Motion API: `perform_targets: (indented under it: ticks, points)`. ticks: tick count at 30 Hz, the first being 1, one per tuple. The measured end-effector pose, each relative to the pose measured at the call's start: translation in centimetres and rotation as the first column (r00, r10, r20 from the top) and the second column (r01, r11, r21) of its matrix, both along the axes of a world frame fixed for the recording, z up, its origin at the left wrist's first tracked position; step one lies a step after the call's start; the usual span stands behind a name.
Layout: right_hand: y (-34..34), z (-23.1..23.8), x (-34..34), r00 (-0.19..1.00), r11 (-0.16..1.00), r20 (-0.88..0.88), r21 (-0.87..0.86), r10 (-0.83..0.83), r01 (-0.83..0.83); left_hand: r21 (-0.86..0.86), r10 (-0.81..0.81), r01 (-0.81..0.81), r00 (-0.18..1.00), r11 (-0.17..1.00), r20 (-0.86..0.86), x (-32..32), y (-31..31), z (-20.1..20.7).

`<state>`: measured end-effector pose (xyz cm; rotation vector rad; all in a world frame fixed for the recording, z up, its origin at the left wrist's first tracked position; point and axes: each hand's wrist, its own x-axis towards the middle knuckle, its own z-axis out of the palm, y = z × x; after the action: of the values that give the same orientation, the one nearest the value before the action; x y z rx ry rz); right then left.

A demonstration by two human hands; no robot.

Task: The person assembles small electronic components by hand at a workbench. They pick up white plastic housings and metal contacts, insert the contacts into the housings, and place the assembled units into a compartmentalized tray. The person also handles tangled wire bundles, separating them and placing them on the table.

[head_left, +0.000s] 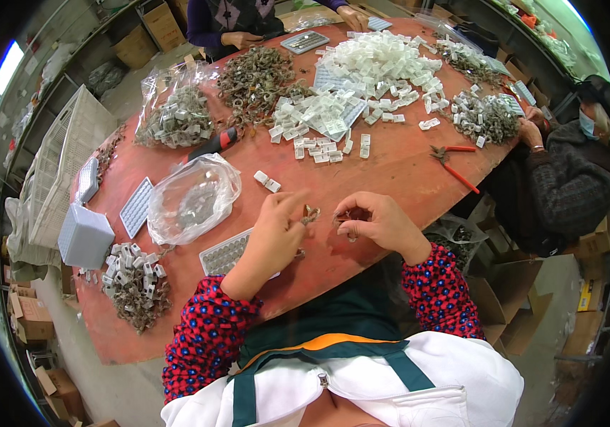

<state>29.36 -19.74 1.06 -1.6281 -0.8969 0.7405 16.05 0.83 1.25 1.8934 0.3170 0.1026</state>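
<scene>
Head view: at the near left lies a heap of grey pieces with white blocks (138, 288); right of it, a pocketed tray (219, 259) sits partly under the left hand (276, 231). That hand has its index finger stretched out, a small curled piece (310, 214) by its fingertips — whether gripped, I cannot tell. Just right, the right hand (376, 222) curls thumb and fingers around a small brownish piece (343, 220). Light fingertip pressure, low over the red table (397, 165), should serve best — with the pliers (454, 168), farther right, left well clear.
</scene>
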Motion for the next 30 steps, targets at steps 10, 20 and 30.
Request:
perform_targets:
  ticks: [10,20,30]
  points:
    - [0.5,-0.3,-0.3,0.958,0.984,-0.287,0.172,0.003,0.048,0.266,-0.156,0.189,0.978,0.945,-0.139,0.8,-0.9,1.9]
    - [0.8,0.7,-1.2,0.994,0.974,-0.106,0.221,-0.026,0.049,0.441,-0.090,-0.008,0.975,0.897,0.201,0.3,-1.4,1.7]
    - [0.8,-1.1,-1.0,0.968,0.923,-0.239,0.385,0.074,0.024,0.327,-0.044,-0.063,0.950,0.943,0.309,-0.1,-2.2,2.0]
